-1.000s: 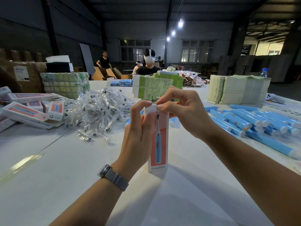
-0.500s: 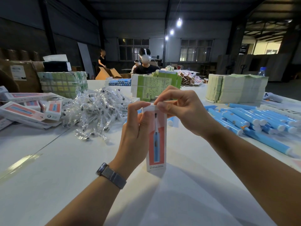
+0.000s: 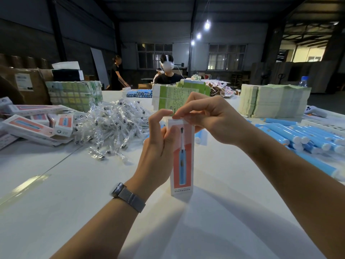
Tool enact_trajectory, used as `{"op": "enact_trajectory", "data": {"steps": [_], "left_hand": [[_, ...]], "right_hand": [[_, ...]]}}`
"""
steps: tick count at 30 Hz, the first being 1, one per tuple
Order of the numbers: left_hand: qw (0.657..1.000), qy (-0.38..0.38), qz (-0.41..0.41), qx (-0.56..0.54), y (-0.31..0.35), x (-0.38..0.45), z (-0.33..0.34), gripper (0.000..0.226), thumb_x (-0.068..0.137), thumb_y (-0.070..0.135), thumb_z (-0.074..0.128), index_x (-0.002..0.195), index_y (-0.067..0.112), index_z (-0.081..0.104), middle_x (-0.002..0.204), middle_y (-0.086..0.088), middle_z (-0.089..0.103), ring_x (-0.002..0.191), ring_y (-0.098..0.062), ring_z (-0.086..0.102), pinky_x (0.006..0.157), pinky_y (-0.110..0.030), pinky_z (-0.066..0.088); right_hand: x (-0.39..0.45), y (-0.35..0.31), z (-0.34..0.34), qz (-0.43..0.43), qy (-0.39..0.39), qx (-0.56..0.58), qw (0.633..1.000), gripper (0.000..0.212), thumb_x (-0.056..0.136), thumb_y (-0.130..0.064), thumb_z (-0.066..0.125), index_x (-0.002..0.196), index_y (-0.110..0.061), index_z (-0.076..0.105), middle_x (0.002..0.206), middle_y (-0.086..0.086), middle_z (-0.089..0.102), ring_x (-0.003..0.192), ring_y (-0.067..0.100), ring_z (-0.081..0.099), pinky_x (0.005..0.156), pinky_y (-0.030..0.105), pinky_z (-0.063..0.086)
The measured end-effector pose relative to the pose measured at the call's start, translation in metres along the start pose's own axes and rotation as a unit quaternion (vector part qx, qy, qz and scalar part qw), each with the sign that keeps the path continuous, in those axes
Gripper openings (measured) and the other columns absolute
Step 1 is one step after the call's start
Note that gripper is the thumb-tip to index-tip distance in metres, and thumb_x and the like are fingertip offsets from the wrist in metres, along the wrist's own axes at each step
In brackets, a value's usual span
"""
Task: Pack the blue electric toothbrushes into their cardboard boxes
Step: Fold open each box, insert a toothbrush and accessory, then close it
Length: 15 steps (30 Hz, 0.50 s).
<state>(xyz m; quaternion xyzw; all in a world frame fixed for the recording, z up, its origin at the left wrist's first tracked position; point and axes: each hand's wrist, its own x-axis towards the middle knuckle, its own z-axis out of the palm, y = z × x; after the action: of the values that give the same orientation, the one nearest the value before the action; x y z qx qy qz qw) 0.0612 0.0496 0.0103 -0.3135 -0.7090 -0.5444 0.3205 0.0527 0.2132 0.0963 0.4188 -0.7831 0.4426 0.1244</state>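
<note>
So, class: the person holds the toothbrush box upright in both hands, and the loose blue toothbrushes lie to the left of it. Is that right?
Not quite. The head view shows the blue toothbrushes lying to the right of the box, not the left. Both hands, left and right, do hold it upright.

A single head-worn wide-angle view looks forward and down across a white table [image 3: 224, 212], both forearms entering from the lower frame, warehouse windows at upper centre

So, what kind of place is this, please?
Probably a warehouse packing line: a long table with loose blue toothbrushes, piled filled boxes and stacks of flat cartons, under a dark industrial roof.
</note>
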Motion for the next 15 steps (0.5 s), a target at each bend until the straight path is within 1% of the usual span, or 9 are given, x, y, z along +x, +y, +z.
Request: {"op": "enact_trajectory", "data": {"steps": [2,3,5,6,9,10,11,13,15], "left_hand": [[1.000,-0.006,0.004,-0.002,-0.0014,0.0003,-0.0009,0.018,0.102,0.038,0.034,0.118,0.045,0.028,0.078,-0.010,0.063,0.056,-0.014,0.056,0.052,-0.035,0.048],[1.000,-0.007,0.009,-0.002,-0.0022,0.0001,-0.0012,0.018,0.103,0.037,0.034,0.118,0.043,0.028,0.077,-0.009,0.062,0.054,-0.010,0.053,0.051,-0.030,0.045],[1.000,-0.006,0.019,0.004,-0.0035,-0.0003,-0.0025,0.015,0.103,0.037,0.033,0.117,0.040,0.029,0.073,-0.006,0.060,0.052,-0.007,0.050,0.051,-0.021,0.041],[1.000,-0.006,0.023,0.008,-0.0038,-0.0003,-0.0026,0.015,0.103,0.036,0.033,0.116,0.041,0.029,0.072,-0.006,0.059,0.051,-0.007,0.049,0.050,-0.020,0.040],[1.000,-0.001,0.029,0.011,-0.0027,-0.0008,-0.0022,0.015,0.104,0.034,0.032,0.113,0.046,0.029,0.070,-0.004,0.058,0.051,-0.008,0.049,0.048,-0.023,0.042],[1.000,0.004,0.030,0.009,-0.0021,-0.0009,-0.0019,0.015,0.103,0.034,0.032,0.111,0.047,0.029,0.069,-0.002,0.056,0.051,-0.008,0.049,0.047,-0.024,0.042],[1.000,0.008,0.029,0.008,-0.0015,-0.0008,-0.0014,0.016,0.103,0.034,0.033,0.108,0.049,0.030,0.069,-0.003,0.055,0.052,-0.011,0.049,0.047,-0.027,0.042],[1.000,0.017,0.023,0.011,-0.0004,-0.0015,0.0001,0.018,0.103,0.034,0.033,0.104,0.053,0.031,0.071,-0.007,0.053,0.054,-0.020,0.050,0.048,-0.034,0.043],[0.999,0.025,0.025,0.013,-0.0004,-0.0018,0.0009,0.014,0.104,0.033,0.035,0.103,0.047,0.033,0.069,-0.005,0.052,0.053,-0.015,0.046,0.048,-0.031,0.040]], "right_hand": [[0.0018,0.0000,-0.0024,0.000,-0.009,-0.014,1.000,0.030,0.097,0.001,0.052,0.095,-0.022,0.071,0.094,0.002,0.052,0.095,0.020,0.064,0.074,0.038,0.061],[0.0027,-0.0005,-0.0037,0.002,-0.015,-0.016,1.000,0.030,0.097,0.001,0.052,0.095,-0.022,0.071,0.093,0.002,0.052,0.094,0.021,0.064,0.074,0.039,0.061],[0.0049,-0.0021,-0.0059,0.006,-0.028,-0.014,0.999,0.031,0.096,0.002,0.052,0.095,-0.020,0.072,0.092,0.001,0.052,0.091,0.016,0.064,0.073,0.037,0.060],[0.0056,-0.0023,-0.0068,0.008,-0.033,-0.014,0.999,0.031,0.096,0.002,0.052,0.095,-0.020,0.073,0.092,0.002,0.052,0.090,0.015,0.063,0.074,0.037,0.060],[0.0071,-0.0009,-0.0084,0.009,-0.042,-0.018,0.999,0.031,0.097,0.002,0.051,0.096,-0.020,0.073,0.098,0.015,0.051,0.095,0.025,0.062,0.077,0.045,0.059],[0.0072,-0.0006,-0.0082,0.009,-0.043,-0.012,0.999,0.031,0.096,0.002,0.051,0.097,-0.020,0.073,0.099,0.016,0.051,0.096,0.027,0.061,0.078,0.046,0.059],[0.0071,-0.0004,-0.0081,0.010,-0.042,-0.002,0.999,0.032,0.096,0.003,0.051,0.098,-0.020,0.073,0.098,0.016,0.050,0.096,0.027,0.060,0.078,0.044,0.059],[0.0062,0.0003,-0.0077,0.011,-0.042,0.014,0.999,0.033,0.096,0.005,0.050,0.098,-0.021,0.072,0.097,0.015,0.049,0.093,0.023,0.059,0.075,0.034,0.058],[0.0054,0.0010,-0.0069,0.006,-0.044,0.013,0.999,0.036,0.095,0.006,0.050,0.096,-0.022,0.071,0.096,0.013,0.049,0.092,0.017,0.056,0.073,0.026,0.053]]}}
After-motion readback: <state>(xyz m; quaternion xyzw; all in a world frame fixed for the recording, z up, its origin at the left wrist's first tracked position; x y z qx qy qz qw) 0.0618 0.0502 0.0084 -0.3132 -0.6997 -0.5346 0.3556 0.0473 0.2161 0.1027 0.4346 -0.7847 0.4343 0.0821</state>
